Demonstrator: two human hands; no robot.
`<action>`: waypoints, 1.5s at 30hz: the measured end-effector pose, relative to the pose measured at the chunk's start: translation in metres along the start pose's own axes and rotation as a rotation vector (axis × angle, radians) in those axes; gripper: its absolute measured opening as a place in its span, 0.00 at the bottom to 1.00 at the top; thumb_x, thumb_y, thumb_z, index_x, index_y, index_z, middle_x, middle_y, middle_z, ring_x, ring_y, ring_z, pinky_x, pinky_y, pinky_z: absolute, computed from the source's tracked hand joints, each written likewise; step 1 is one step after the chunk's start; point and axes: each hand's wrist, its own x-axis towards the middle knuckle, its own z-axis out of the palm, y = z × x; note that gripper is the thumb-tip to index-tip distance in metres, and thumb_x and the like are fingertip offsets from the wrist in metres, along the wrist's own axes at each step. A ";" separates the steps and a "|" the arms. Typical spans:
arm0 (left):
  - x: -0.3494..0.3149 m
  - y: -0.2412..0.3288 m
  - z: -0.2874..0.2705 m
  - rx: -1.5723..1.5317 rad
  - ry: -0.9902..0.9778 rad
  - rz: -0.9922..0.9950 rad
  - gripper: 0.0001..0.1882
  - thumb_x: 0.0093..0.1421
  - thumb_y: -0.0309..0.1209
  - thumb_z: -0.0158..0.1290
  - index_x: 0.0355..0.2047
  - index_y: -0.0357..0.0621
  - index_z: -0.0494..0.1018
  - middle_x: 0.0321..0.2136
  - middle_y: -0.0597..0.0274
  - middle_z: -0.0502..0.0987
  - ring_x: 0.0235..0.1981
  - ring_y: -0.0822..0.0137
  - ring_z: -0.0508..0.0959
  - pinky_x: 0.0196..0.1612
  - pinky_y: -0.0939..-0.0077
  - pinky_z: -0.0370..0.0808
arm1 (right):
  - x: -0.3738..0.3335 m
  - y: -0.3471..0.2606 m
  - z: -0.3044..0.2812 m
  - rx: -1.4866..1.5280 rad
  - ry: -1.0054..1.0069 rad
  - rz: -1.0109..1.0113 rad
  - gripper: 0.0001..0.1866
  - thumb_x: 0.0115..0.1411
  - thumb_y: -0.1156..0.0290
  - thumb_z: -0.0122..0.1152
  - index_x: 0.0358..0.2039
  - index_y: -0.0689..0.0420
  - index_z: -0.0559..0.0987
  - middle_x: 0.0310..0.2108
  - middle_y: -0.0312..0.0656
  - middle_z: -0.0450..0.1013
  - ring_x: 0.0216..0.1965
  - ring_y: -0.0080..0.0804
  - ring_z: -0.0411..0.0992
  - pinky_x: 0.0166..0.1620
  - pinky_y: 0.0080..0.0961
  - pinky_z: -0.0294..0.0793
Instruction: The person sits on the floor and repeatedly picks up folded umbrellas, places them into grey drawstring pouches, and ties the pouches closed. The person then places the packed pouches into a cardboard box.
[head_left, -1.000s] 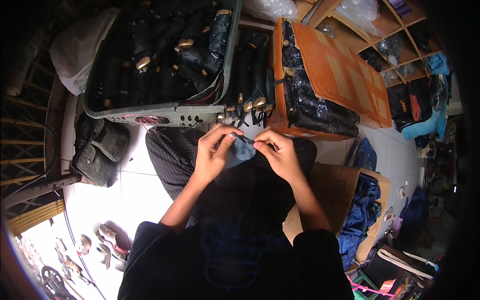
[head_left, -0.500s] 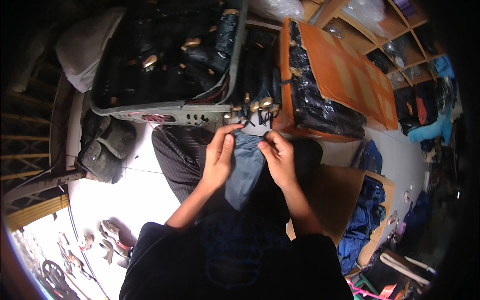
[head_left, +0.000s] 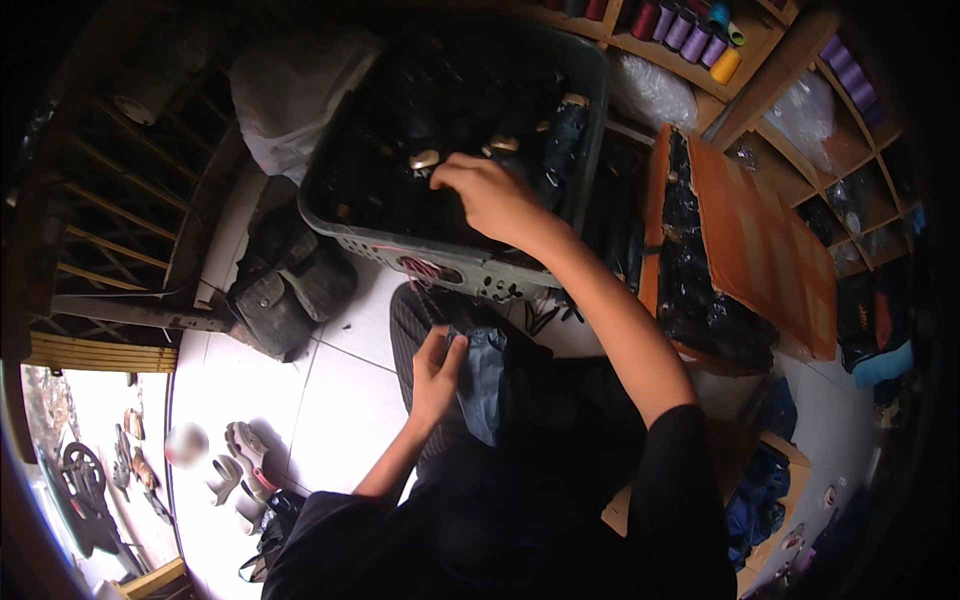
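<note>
My left hand (head_left: 438,375) is closed on the top edge of a grey-blue cloth sleeve (head_left: 483,385), which hangs down over my lap. My right hand (head_left: 490,203) is stretched out over a large grey-green plastic basket (head_left: 450,262). Its fingers are bent together and point down among dark rolled bundles that look like folded umbrellas (head_left: 568,130) with tan ends. One shiny tan end (head_left: 425,160) lies right beside the fingertips. Whatever these fingers grip is lost in the dark contents.
An orange-brown carton (head_left: 770,250) with dark plastic-wrapped goods stands right of the basket. Shelves hold thread spools (head_left: 690,35) at the far right. A dark bag (head_left: 290,285) lies on the left floor, near sandals (head_left: 245,460). Blue cloth fills a box (head_left: 795,470) at lower right.
My right hand has let go of the sleeve and moved forward into the basket. My left hand keeps the sleeve, now hanging from one side. The view has swung, so the scene sits lower and further right.
</note>
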 end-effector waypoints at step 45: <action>-0.053 -0.061 -0.104 1.067 -0.433 0.312 0.30 0.42 0.27 0.65 0.47 0.47 0.69 0.50 0.51 0.64 0.49 0.47 0.66 0.51 0.56 0.69 | -0.017 -0.001 -0.030 0.554 0.225 0.399 0.36 0.46 0.65 0.69 0.53 0.62 0.63 0.38 0.50 0.72 0.36 0.41 0.75 0.42 0.30 0.75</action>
